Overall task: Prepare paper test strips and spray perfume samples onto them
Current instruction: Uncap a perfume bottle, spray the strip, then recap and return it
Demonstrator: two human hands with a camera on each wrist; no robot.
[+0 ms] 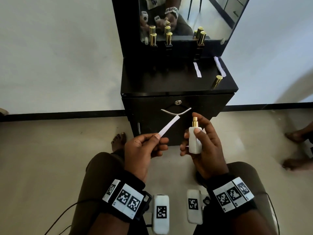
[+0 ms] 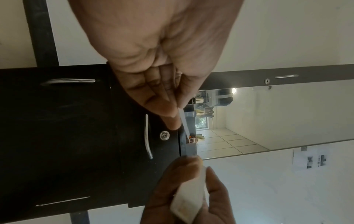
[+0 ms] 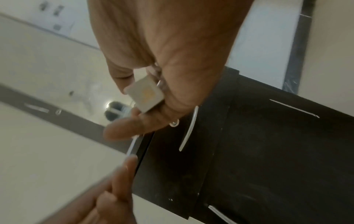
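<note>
Pinching the near end of a narrow white paper strip (image 1: 50,126) between thumb and forefinger of the left hand (image 1: 142,150), the strip slanting up and away toward the cabinet's handle (image 1: 176,111). Gripping a small white perfume bottle (image 1: 194,139) upright in the right hand (image 1: 205,146), thumb lying across its front, forefinger arching just beside the bare gold spray nozzle (image 1: 195,120); cap off. Holding both in the air above the lap, strip tip and nozzle near each other yet apart, with open room between hands and cabinet front.

Lying on the black cabinet top (image 1: 152,82): one white strip (image 1: 197,70) toward the back right, another (image 1: 219,66) along the right edge, and a gold cap (image 1: 217,80) standing near the front right corner. Standing along the back edge against the mirror (image 1: 211,17): three dark bottles with gold caps (image 1: 153,39), (image 1: 168,38), (image 1: 201,38). Resting on the pale floor: a bare foot (image 1: 119,140) left of the cabinet, another person's feet (image 1: 298,134) at far right.
</note>
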